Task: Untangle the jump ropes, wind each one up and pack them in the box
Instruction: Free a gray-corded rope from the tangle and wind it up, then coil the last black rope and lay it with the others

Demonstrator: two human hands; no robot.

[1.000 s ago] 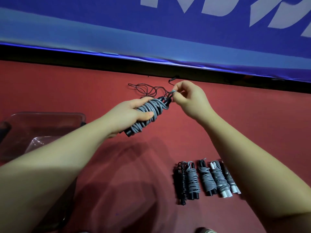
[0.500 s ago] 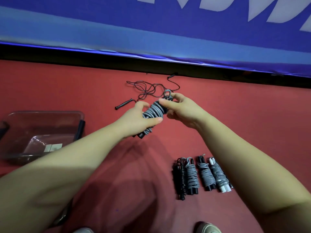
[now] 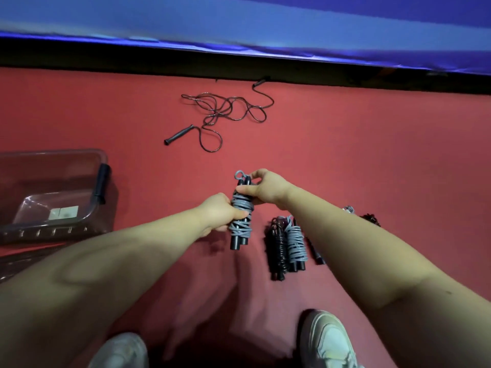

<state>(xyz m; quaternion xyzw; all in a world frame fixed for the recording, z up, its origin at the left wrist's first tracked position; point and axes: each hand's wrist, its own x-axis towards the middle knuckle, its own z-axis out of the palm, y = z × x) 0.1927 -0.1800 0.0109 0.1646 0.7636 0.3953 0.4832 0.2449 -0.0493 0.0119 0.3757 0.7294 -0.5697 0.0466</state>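
Note:
A grey jump rope point(image 3: 241, 216), wound round its two black handles, stands nearly upright above the red floor. My left hand point(image 3: 216, 215) grips its middle from the left. My right hand point(image 3: 261, 188) holds the top of the handles, beside a small grey loop sticking up. Wound ropes point(image 3: 288, 243) lie in a row on the floor just right of it, partly hidden by my right forearm. A loose dark rope point(image 3: 225, 110) with black handles lies tangled farther off near the wall. The clear plastic box point(image 3: 87, 160) sits at the left.
A blue banner point(image 3: 239, 25) over a black strip runs along the far edge of the red floor. My two light shoes point(image 3: 326, 341) show at the bottom. A black latch point(image 3: 101, 184) sits on the box's right end.
Both hands have brought the wound grey rope down and nearer to me, turning it upright beside the row of wound ropes. The view has tipped downward, showing my shoes.

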